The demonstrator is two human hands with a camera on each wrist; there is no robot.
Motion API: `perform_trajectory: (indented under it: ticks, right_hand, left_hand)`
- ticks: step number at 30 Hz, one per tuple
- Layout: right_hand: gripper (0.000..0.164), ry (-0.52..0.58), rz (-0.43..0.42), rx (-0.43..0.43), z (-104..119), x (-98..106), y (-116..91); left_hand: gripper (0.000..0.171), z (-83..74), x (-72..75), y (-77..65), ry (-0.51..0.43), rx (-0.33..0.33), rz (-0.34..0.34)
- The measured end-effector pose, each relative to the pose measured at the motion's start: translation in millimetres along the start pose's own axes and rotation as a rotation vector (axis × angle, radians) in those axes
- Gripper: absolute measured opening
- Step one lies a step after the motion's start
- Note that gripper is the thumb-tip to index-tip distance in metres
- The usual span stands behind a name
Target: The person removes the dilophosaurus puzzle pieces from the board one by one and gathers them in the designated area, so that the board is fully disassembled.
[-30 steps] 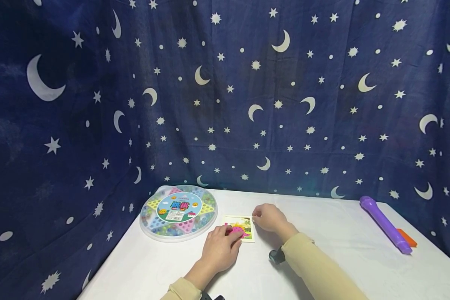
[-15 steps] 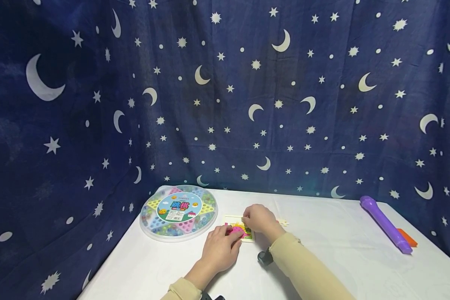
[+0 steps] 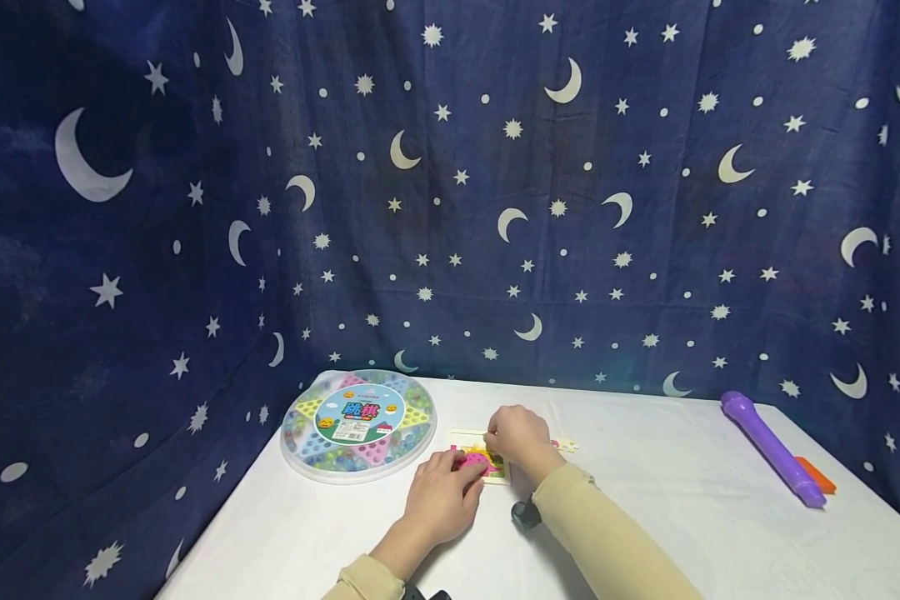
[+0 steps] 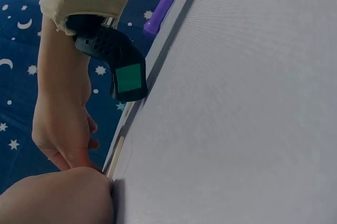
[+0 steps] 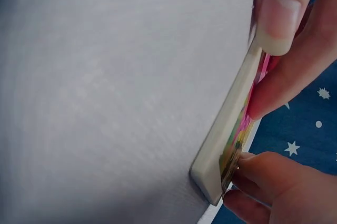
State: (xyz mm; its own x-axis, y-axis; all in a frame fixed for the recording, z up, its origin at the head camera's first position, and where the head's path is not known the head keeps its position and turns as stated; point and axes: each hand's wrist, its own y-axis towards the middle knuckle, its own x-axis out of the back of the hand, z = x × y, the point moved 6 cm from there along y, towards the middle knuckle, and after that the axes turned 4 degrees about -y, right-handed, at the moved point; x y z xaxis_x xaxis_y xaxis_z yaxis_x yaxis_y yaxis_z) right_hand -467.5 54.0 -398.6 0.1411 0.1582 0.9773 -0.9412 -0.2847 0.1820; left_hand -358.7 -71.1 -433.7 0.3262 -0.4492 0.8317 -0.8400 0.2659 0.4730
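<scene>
- Gripping flat, cream-rimmed rectangular picture puzzle (image 3: 479, 457) with curved left hand (image 3: 440, 498).
- Running lengthwise, apparently, from near to far.
- Keeping right hand (image 3: 521, 436) nearly closed over it; cannot tell if gripping.

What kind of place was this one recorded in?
Probably a curtained-off indoor corner for play or filming: a dark blue curtain with moons and stars hangs behind a white table bearing a round board game.
</scene>
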Motion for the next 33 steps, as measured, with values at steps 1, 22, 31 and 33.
perform_trajectory:
  ticks: [1,22,31,33]
  right_hand:
    - [0.012,0.001,0.001,0.000,0,0,0]
    - [0.012,0.261,0.049,0.007,-12,3,-1]
    - [0.017,0.316,0.083,0.028,-14,6,-7]
    - [0.016,0.304,0.084,0.034,-14,6,-7]
  left_hand:
    - [0.032,-0.3,0.3,-0.3,0.001,-0.002,-0.002]
    - [0.029,-2.3,0.7,-1.9,0.019,-0.043,-0.066]
    - [0.034,-5.0,0.7,0.5,0.060,-0.013,0.007]
    - [0.038,-5.1,-1.3,1.7,0.076,0.000,0.034]
